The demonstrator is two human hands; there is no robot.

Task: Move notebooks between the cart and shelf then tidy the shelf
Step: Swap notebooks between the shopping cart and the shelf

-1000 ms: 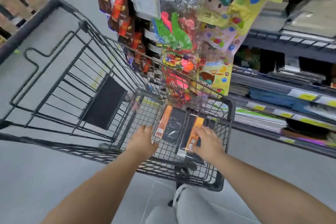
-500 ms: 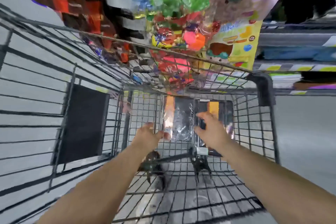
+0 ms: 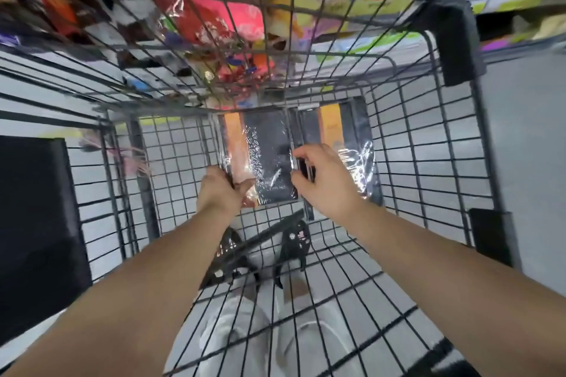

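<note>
Head view looks down into a wire cart, both bare arms reaching to its far end. Two shrink-wrapped notebooks lie flat side by side on the mesh floor against the front wall, which keeps them from sliding and puts both within one reach. The left notebook, black with an orange strip, is gripped at its near left corner by the left hand: thumb on top of the wrap, fingers apparently curled beneath, a pinch that would suit peeling a flat thing off mesh. The right hand is half curled over the seam between the two, with fingertips on the inner edge of the right notebook; whether it has closed a grip I cannot tell, since its own back hides the contact. The glossy film looks slippery, so working at edges and corners seems wiser than pressing on the faces. Beyond the cart wall hang bright packets, blurred, and the shelf sits at upper right, where these notebooks presumably go. My judgement: the lift from the cart is just beginning, and neither notebook is clearly off the mesh.
</note>
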